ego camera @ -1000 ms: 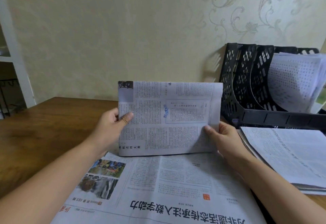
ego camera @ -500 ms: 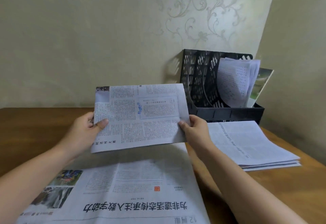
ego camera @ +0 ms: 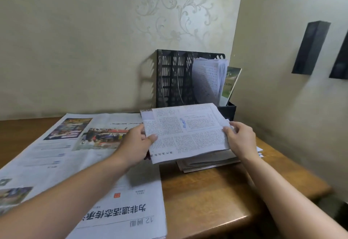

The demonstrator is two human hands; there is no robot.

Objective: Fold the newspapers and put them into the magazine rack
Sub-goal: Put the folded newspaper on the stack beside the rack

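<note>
A big open newspaper (ego camera: 79, 163) lies flat across the left part of the brown wooden table (ego camera: 207, 191), its thin grey-white sheet printed with colour photos at the far end and a bold black headline near the front edge. The left forearm reaches over it. The left hand (ego camera: 136, 145) pinches the left edge of the folded newspaper (ego camera: 186, 133), thumb on top and fingers beneath — a firm grip on a neat rectangle dense with small print and a little blue mark near its middle. The folded paper is held tilted just above a low stack of folded papers (ego camera: 207, 161) lying on the table, and it hides most of that stack. The right hand (ego camera: 240, 139) grips the paper's right edge the same way, thumb on the printed face.

Behind, against the pale patterned wall, stands the black plastic magazine rack (ego camera: 173, 78), its dividers pierced with slots. The left slots look bare; a curled sheaf of printed pages (ego camera: 209, 80) stands in a slot toward the right, with a glossy magazine (ego camera: 230, 82) leaning beside it. Farther right, 2 dark box-shaped fixtures (ego camera: 310, 48) hang on the side wall.
</note>
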